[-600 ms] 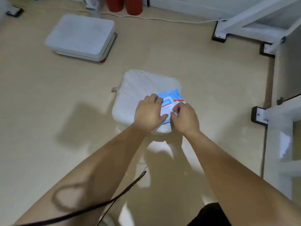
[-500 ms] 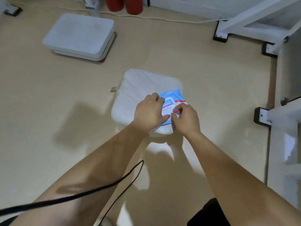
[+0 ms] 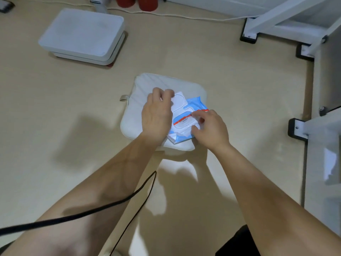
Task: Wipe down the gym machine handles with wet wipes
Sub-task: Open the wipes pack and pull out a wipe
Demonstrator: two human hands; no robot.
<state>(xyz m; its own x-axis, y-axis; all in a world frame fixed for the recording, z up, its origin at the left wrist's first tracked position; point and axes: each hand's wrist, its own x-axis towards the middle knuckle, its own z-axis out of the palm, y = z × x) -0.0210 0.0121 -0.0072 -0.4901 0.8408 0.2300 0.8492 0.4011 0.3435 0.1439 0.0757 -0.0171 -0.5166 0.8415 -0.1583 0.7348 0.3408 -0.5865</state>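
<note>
Left hand is peeling the white plastic flip lid of the blue and white soft wet wipe pack up and away toward the upper left of the frame, fingers pinched on the lid's edge. Half a second ago that lid was down flat with both hands bunched over it, so this is the actual change: the pack is getting opened. Right hand is pressing down on the lower right end of the pack, fingers curled and holding it steady, not gripping it in the air.

The pack is sitting in the middle of the frame on a pale grey square cushion on the beige floor. White metal machine frame is running along the upper right and right edge, well apart from the hands. I can't see any handles from here.

So task-wise we're barely starting, I'd say. No wipe is out yet and I can't tell if the opening under the lid is exposed. Next bit probably needs the right hand to keep pinning the pack while a sheet gets tugged free.
</note>
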